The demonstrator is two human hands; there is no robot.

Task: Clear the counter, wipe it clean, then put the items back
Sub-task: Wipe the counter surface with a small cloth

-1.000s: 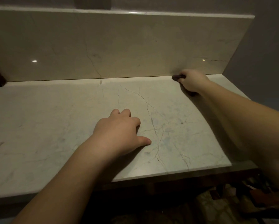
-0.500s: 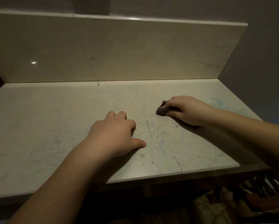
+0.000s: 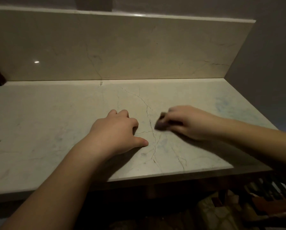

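Observation:
A pale marble counter (image 3: 47,117) with dark veins fills the view. My right hand (image 3: 188,122) grips a small dark cloth (image 3: 161,124) and presses it to the counter right of centre; the hand is blurred by motion. My left hand (image 3: 117,131) rests knuckles-up on the counter in the middle, fingers curled under and thumb stretched out to the right, holding nothing. A bluish damp smear (image 3: 230,107) shows on the stone at the far right.
A marble backsplash (image 3: 122,47) rises behind the counter and a grey wall (image 3: 275,72) closes its right end. Below the front edge, at lower right, dim items sit on a low shelf (image 3: 271,193). A patterned floor (image 3: 213,211) is beneath.
My right hand has dragged the cloth from the back right corner towards me and leftwards, now close to my left hand. My left hand has stayed in place.

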